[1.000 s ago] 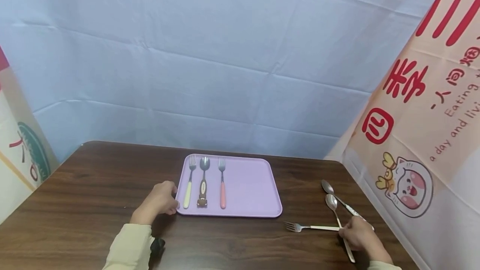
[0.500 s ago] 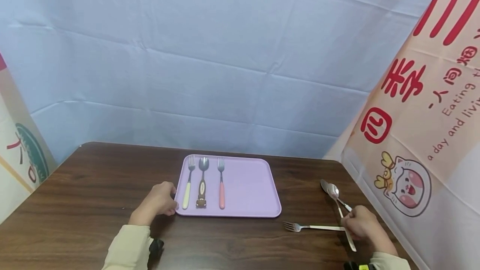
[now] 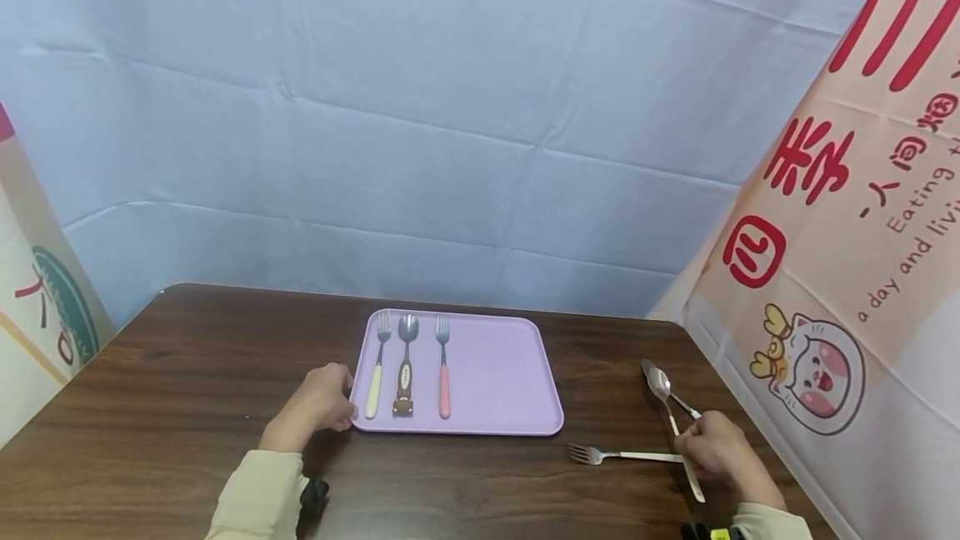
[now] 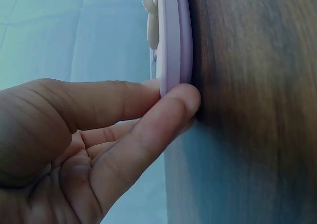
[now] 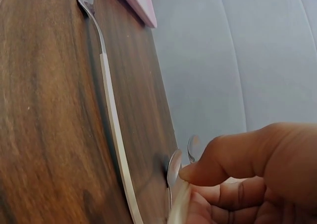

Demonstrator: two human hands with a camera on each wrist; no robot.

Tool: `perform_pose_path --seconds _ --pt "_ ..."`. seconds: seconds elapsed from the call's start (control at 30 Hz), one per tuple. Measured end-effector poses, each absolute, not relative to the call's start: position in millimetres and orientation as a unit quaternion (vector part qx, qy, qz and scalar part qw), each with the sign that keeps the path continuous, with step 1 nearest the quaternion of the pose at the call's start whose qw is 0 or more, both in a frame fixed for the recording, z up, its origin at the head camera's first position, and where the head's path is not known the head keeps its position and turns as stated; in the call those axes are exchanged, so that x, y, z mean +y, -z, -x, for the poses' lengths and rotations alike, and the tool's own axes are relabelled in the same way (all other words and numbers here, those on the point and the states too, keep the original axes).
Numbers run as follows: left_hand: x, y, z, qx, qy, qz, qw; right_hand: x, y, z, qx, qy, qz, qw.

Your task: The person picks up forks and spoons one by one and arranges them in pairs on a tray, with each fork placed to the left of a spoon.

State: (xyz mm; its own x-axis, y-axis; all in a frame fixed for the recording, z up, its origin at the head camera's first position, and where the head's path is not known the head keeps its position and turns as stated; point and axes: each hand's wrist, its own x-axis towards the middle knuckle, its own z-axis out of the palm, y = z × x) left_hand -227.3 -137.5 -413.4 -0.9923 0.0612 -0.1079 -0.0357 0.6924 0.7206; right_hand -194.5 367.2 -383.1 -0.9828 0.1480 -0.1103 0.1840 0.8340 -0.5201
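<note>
My left hand [image 3: 322,398] pinches the near-left corner of a lilac tray [image 3: 498,373]; the left wrist view shows thumb and finger on its rim [image 4: 172,60]. A yellow-handled fork [image 3: 374,386], a brown bear-handled spoon [image 3: 405,373] and a pink-handled fork [image 3: 445,386] lie side by side in the tray's left half. Over at the right, my right hand [image 3: 718,446] pinches a pale-handled spoon [image 3: 659,382] by its handle, bowl pointing away. A white-handled fork [image 3: 648,456] lies just left of that hand, and the held spoon's handle crosses its end in the head view.
Behind the held spoon, another spoon [image 3: 686,407] lies on the brown wooden table [image 3: 465,490], partly covered by the right hand. A pale blue cloth [image 3: 420,148] hangs along the back edge, and a printed banner [image 3: 817,273] hangs along the right side.
The right hand has shifted the pale-handled spoon away from the front edge, then slightly left, so its bowl overlaps the other spoon. The left hand stays on the tray.
</note>
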Motion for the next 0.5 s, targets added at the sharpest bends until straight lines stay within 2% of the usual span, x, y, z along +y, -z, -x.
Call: perform_pose_path --seconds 0.5 --pt "-135 410 227 0.927 -0.37 -0.016 0.056 356 385 200 0.958 0.278 -0.068 0.029"
